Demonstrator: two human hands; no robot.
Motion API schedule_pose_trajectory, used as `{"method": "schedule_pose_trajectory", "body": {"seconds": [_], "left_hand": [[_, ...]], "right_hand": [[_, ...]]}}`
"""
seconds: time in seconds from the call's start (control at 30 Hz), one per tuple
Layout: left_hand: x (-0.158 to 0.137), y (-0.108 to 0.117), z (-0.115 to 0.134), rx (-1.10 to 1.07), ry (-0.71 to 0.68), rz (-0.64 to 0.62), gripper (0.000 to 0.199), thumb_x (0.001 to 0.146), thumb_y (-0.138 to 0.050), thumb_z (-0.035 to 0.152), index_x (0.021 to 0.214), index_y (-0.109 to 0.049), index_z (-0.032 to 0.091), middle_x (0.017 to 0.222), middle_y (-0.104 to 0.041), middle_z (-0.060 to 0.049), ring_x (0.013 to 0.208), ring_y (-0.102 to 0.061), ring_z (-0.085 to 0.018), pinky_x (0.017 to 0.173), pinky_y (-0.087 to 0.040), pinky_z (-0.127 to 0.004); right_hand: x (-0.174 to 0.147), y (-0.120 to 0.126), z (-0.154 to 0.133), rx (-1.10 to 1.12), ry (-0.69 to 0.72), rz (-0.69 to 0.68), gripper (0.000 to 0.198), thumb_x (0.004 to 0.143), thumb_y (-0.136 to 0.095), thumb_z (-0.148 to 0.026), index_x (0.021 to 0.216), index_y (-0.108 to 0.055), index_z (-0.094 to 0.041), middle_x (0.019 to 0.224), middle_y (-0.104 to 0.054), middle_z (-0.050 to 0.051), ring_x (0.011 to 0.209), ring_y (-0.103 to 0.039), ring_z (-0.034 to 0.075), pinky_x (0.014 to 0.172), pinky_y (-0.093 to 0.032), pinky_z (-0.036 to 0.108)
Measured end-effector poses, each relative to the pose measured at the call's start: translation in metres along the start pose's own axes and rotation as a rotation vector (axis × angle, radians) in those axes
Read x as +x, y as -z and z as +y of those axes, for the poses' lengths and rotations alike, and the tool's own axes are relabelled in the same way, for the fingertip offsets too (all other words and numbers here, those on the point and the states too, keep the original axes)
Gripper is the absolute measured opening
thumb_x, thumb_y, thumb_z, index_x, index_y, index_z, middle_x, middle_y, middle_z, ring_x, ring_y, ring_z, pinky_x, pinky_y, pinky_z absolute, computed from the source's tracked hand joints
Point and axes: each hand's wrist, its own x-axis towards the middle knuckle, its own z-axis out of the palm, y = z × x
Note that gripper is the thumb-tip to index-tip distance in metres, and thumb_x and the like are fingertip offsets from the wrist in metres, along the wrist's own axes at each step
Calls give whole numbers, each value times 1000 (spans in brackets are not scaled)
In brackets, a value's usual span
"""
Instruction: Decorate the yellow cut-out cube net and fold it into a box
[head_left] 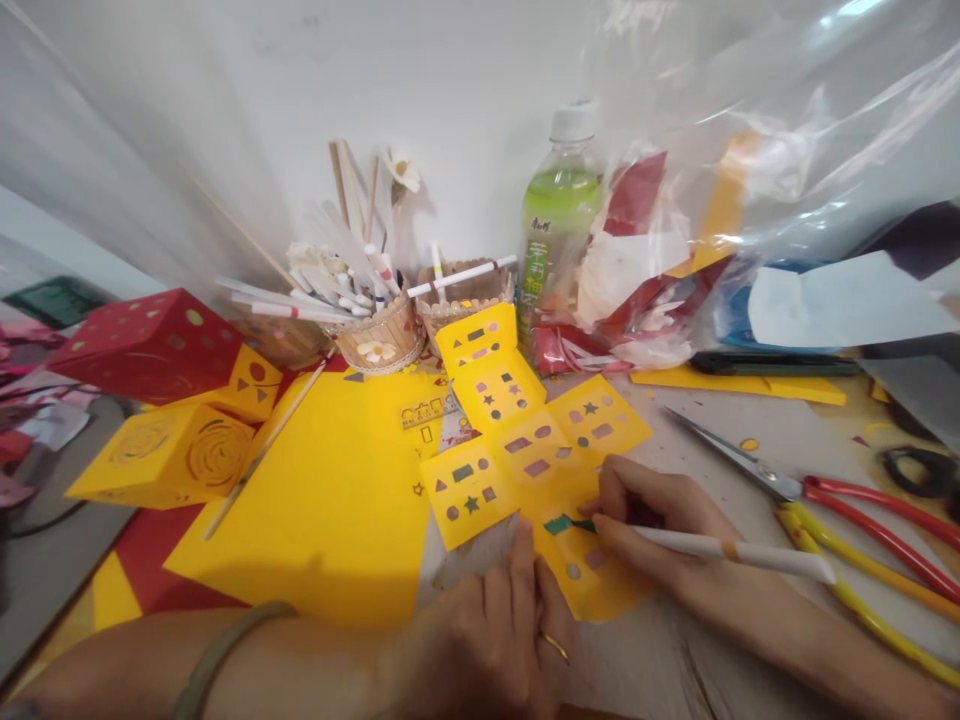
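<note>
A flat yellow cross-shaped card with small coloured shapes in its panels lies before me; its far flap bends upward. My right hand is closed around a white felt-tip pen with an orange-brown band. The pen's dark tip touches a green shape on the nearest panel. My left hand rests at that panel's left edge, index finger stretched onto the card and thumb apart, a ring on one finger. Left of the card lies a large yellow sheet, with a small shape stencil on it.
Scissors with red and yellow handles lie at right. Behind stand a pen basket, a green drink bottle and a plastic bag of scraps. Yellow and red paper boxes and a thin stick are at left.
</note>
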Motion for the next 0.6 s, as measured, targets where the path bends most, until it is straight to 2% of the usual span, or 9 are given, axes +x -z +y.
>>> {"method": "schedule_pose_trajectory", "body": {"seconds": [0.47,0.6], "left_hand": [[1,2,-1,9,-20,-8,16,78,-48,9,79,-62,2,79,-69,-22,34,-53,-14,27,-29,-21],[0,2,-1,13,-14,-6,15,78,-48,9,80,-61,2,80,-69,-22,35,-53,-13,28,-29,-20]], "right_hand": [[-2,-1,4,11,38,-7,23,77,-49,-23,59,-35,-21,56,-44,-3,54,-42,12,48,-33,23],[-2,-1,4,29,47,-32,21,79,-49,-23,61,-37,-20,55,-44,-3,50,-36,10,44,-30,21]]}}
